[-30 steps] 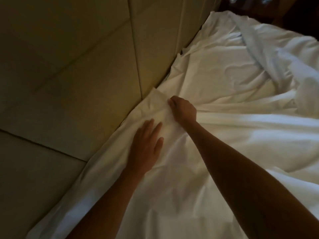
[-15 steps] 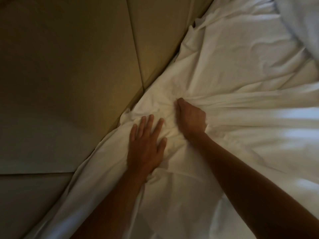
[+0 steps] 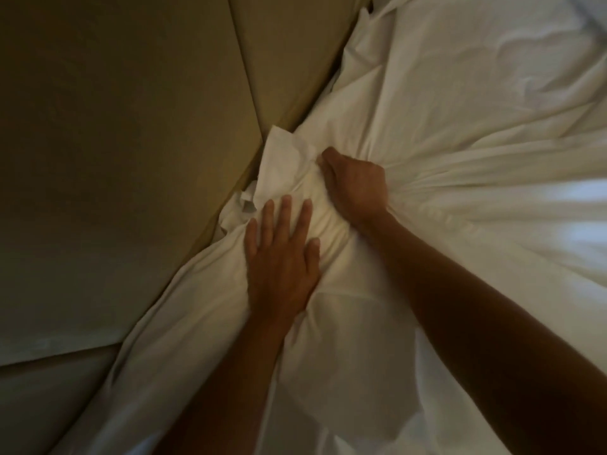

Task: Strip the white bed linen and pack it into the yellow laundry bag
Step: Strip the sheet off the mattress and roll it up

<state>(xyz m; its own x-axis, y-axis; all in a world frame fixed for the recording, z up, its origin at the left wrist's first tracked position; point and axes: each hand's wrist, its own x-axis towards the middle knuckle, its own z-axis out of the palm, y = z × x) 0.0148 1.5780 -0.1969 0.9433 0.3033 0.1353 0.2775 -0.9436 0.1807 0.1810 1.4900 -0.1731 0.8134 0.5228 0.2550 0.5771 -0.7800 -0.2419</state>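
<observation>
The white bed sheet covers the mattress and runs along the padded headboard. My right hand grips a bunched fistful of the sheet near its edge, and tight folds radiate from it to the right. A loose flap of the sheet's edge stands up out of the gap beside the headboard. Just below it, my left hand presses flat on the sheet with fingers spread. The yellow laundry bag is not in view.
A beige padded headboard with panel seams fills the left half of the view, close against the mattress edge. More rumpled white bedding lies at the upper right.
My right hand has pulled the sheet's edge up out of the gap by the headboard, so a flap now stands free. The left hand stays pressed on the sheet. The view has moved closer.
</observation>
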